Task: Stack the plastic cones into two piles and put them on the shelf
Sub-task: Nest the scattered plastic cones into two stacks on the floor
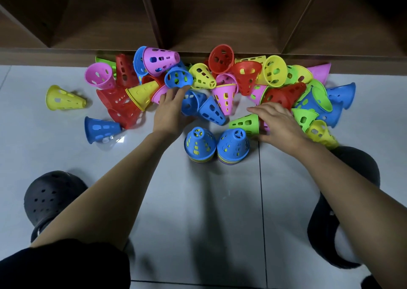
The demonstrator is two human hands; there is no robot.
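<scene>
Far out to the left of the left hand (169, 110), well apart from it, a yellow cone (63, 98) lies alone on its side on the floor (198, 200). The left hand is open, fingers straight and stretched forward. Their tips touch the lower rim of a blue cone (178, 77) that sits just beyond them in the heap (220, 83). That cone's wide mouth faces back toward the hand, so its long axis runs away from the fingers, toward the shelf (220, 24). It is a perforated plastic cone with green showing through its holes.

Between the two wrists, nearer the person than either hand, stand the left pile (199, 143) and the right pile (233, 144). Both are upright, narrow end up and blue on top, and they touch side by side.

Just beyond the right pile a green cone (245, 123) lies on its side. Its axis runs left to right, with the wide end under the right hand (279, 121). That hand arches its fingers over the cone with the thumb low beside it, which reads as a grip. The right pile is the nearer one for this cone. The blue cone would have to come back toward the person to reach the left pile.
</scene>
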